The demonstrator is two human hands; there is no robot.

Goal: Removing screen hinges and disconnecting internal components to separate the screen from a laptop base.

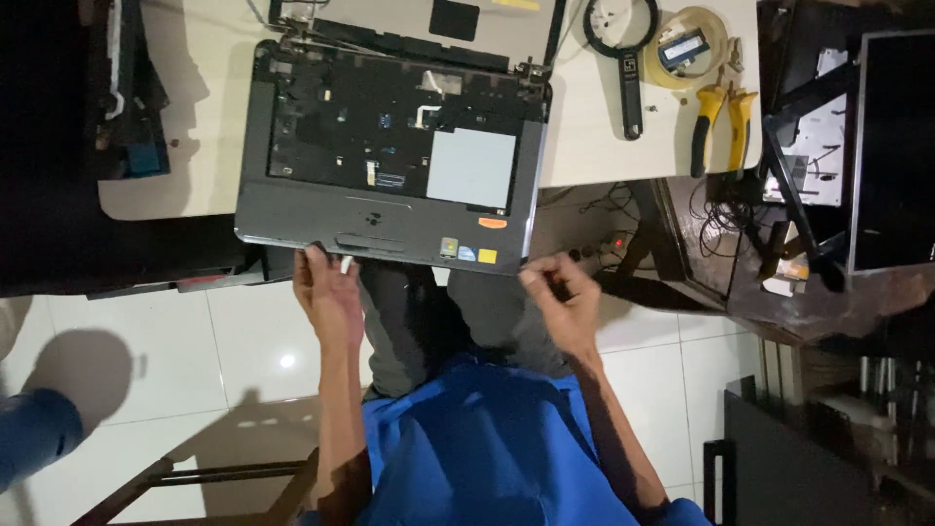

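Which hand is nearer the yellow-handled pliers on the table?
Right. The right hand is below and left of the pliers; the left hand is much farther left, at the laptop's front edge.

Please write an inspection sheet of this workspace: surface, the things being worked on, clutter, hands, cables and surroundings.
Surface: pale table, its front edge overhung by the laptop.
Job's things: grey laptop with the keyboard removed, inner parts showing; lid open at the far side.
Clutter: magnifying glass, roll of tape, yellow-handled pliers, dark items at the table's left end.
Grippers: left hand touches the laptop's front edge; right hand is loosely closed just below the front corner; whether its grip holds anything cannot be told.
Cables: tangled wires on the low shelf to the right.
Surroundings: white tiled floor, dark screen panel at right, wooden chair frame below.
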